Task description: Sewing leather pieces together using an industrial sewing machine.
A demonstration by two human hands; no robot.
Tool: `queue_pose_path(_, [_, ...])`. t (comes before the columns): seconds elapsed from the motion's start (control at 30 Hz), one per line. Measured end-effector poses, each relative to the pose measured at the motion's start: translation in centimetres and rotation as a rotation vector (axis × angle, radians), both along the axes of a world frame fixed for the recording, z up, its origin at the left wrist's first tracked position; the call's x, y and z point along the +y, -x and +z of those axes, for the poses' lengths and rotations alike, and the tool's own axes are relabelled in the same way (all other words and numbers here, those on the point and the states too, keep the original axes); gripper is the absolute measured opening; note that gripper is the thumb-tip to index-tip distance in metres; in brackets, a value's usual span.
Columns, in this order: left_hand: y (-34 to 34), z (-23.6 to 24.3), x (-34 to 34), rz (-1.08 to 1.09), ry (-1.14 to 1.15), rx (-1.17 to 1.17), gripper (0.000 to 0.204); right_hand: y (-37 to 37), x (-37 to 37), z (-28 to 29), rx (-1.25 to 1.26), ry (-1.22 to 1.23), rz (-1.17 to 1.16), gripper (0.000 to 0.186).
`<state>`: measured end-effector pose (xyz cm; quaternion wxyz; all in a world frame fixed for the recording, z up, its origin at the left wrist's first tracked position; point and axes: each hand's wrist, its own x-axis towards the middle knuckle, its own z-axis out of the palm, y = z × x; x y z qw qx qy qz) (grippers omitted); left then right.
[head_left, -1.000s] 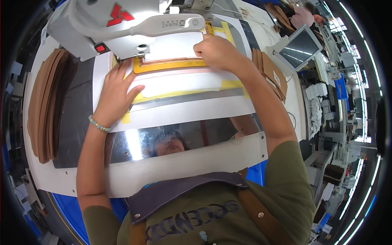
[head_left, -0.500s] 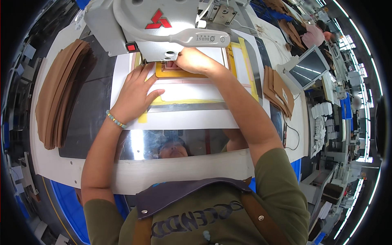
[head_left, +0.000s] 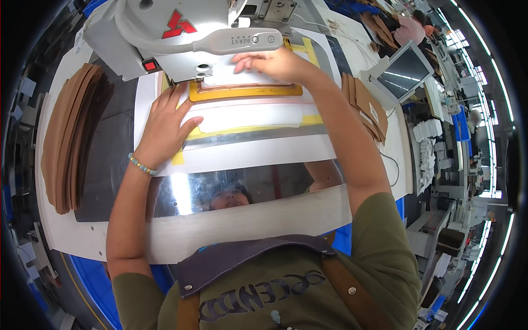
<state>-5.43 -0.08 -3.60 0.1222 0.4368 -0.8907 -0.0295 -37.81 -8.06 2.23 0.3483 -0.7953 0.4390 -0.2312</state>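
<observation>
My left hand [head_left: 163,125], with a beaded bracelet at the wrist, lies flat with its fingers spread at the left end of a yellow-edged frame [head_left: 242,94]. Its fingertips reach beside the base of a white sewing machine head [head_left: 165,52], which hides part of the frame. My right hand [head_left: 283,65] hovers over the frame's far right part, fingers stretched loosely and nothing visible in them. Between the hands, a white area [head_left: 225,70] shows inside the frame. Under it lies a white sheet [head_left: 247,116] with yellow tape along its edges.
A grey lamp [head_left: 242,41] juts across the machine head. Stacked brown pieces [head_left: 69,143] stand at the left; more brown pieces [head_left: 367,107] lie at the right, near a monitor [head_left: 406,71]. A shiny metal plate [head_left: 264,184] runs along the near side. Someone in pink works far right.
My right hand has lifted from beside the machine head and moved right, its fingers opening out. More of the frame's inside now shows. My left hand stays flat; the whole view has shifted slightly.
</observation>
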Motion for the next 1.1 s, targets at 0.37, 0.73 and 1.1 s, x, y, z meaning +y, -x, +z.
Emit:
queue_pose_path(0.37, [0.5, 0.6, 0.1, -0.018, -0.005, 0.021, 0.063, -8.5, -1.3, -1.1, 0.409, -0.114, 0.126, 0.050])
queue_pose_path(0.73, [0.3, 0.3, 0.1, -0.010, -0.030, 0.010, 0.063, -2.0, -1.8, 1.8, 0.655, -0.281, 0.072, 0.031])
queue_pose_path(1.1, [0.5, 0.5, 0.3, 0.034, -0.046, -0.039, 0.062, 5.2, -0.5, 0.9, 0.420, -0.014, -0.108, 0.017])
